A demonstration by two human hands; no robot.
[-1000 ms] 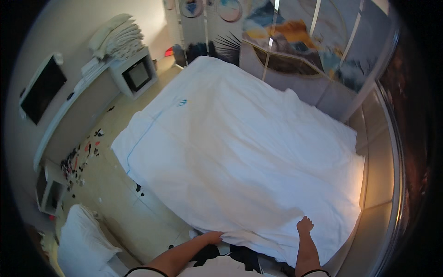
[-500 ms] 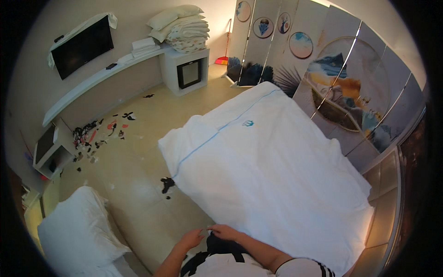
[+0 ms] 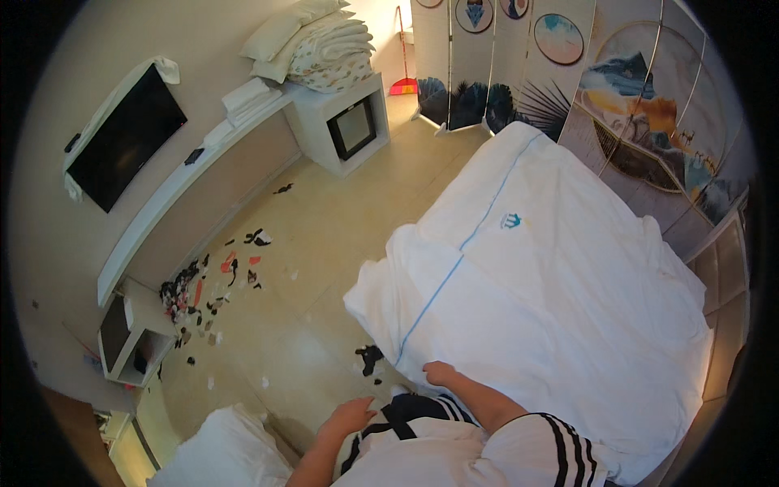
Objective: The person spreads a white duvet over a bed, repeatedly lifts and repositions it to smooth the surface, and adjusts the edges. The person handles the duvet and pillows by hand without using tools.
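My right hand (image 3: 441,372) is over the near left edge of the white bed cover (image 3: 560,316), its fingers curled closed. Whether it grips the cloth, I cannot make out. My left hand (image 3: 350,415) hangs low in front of my dark trousers, beside a black strap on my clothes. Its fingers are loosely bent and a little apart, with nothing seen in them. The cover lies wrinkled over the bed, with a blue stripe across it and a small blue emblem.
Dark and red scraps (image 3: 231,268) litter the floor at left; a black scrap (image 3: 369,359) lies beside the bed. A white pillow (image 3: 223,446) is at lower left. Folded bedding (image 3: 329,57) tops a cabinet (image 3: 316,138). A folding screen (image 3: 560,105) stands behind the bed.
My hands, close together before, have moved apart. The right one has gone to the bed's edge; the left stays near my body. My view has turned, and the bed appears further right.
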